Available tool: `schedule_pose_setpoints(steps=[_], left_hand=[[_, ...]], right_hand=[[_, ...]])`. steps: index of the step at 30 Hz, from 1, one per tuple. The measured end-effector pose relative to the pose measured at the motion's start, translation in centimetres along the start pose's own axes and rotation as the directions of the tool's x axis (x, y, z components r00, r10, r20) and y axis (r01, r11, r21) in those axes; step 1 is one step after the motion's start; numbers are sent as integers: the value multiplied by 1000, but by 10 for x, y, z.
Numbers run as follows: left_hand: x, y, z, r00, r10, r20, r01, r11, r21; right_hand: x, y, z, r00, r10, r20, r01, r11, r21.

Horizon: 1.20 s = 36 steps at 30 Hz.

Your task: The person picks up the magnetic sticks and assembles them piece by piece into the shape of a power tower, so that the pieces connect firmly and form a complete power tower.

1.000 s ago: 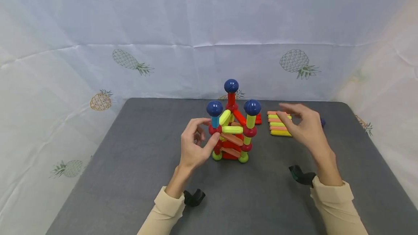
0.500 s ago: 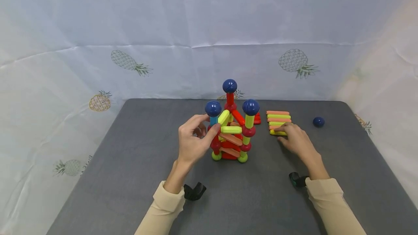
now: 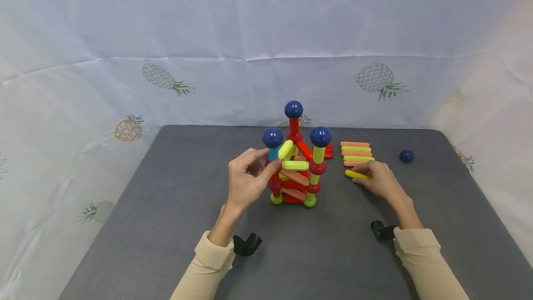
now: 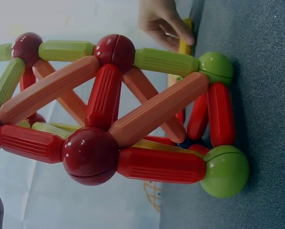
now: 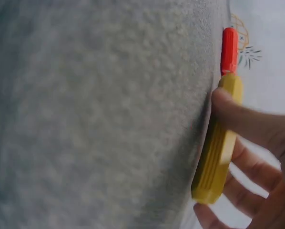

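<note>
A tower of magnetic sticks and balls stands on the grey table, with three blue balls topping its uprights. My left hand pinches its left upright, thumb in front, just under the blue ball; part of that upright is hidden. The left wrist view shows the tower's side close up, with dark red balls and green feet. To the right, my right hand holds a yellow magnetic stick between thumb and fingers, low over the table.
Orange and yellow-green sticks lie in a row just beyond my right hand. Red sticks lie partly behind the tower. A loose blue ball sits farther right. A white pineapple-print cloth hangs behind the table.
My right hand has come down to the row of sticks and drawn the yellow one toward me, away from the others. My left hand stays at the tower, its thumb slightly higher.
</note>
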<state>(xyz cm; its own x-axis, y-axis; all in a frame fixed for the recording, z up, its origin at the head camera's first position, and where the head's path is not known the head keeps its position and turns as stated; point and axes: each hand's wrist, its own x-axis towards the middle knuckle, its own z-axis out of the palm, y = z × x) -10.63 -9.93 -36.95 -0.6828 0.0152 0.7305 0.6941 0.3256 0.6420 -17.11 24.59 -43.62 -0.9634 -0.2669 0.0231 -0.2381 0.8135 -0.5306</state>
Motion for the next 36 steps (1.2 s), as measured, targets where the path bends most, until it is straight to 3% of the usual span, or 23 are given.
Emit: schedule_pose_setpoints(steps=[3,5,11,17,18,25,26,29,32,36], left_hand=[[0,0,0,1000,-13,-10,12,1000,-18],[0,0,0,1000,-16,-15,16,1000,-27],[0,1,0,1000,-23,-12,22,999,-38],[1,1,0,999,-32,-9,31,999,-31],[1,1,0,999,-35,-10,34,999,-31],[0,0,0,999,-46,-17,45,999,-29],[0,0,0,999,-47,-18,47,999,-25],[0,0,0,998,-53,-16,52,998,-20],[-1,0,1,998,-56,-12,56,998,-19],[-1,-1,2,999,-52,-8,51,998,-29]], right_hand=[[-5,-9,-7,996,-67,-66,68,998,14],[-10,-18,-15,982,-130,-139,133,991,15],[-33,-64,-46,900,-237,-365,255,967,2],[-59,-120,-74,772,-364,-521,416,909,-19],[-64,-129,-77,759,-381,-528,439,898,-17],[-78,-180,-72,614,-518,-595,648,762,6],[-77,-186,-69,602,-524,-602,658,753,3],[-72,-200,-57,591,-520,-617,663,748,5],[-68,-209,-45,605,-496,-623,651,759,28],[-63,-215,-34,622,-468,-627,600,800,-2]])
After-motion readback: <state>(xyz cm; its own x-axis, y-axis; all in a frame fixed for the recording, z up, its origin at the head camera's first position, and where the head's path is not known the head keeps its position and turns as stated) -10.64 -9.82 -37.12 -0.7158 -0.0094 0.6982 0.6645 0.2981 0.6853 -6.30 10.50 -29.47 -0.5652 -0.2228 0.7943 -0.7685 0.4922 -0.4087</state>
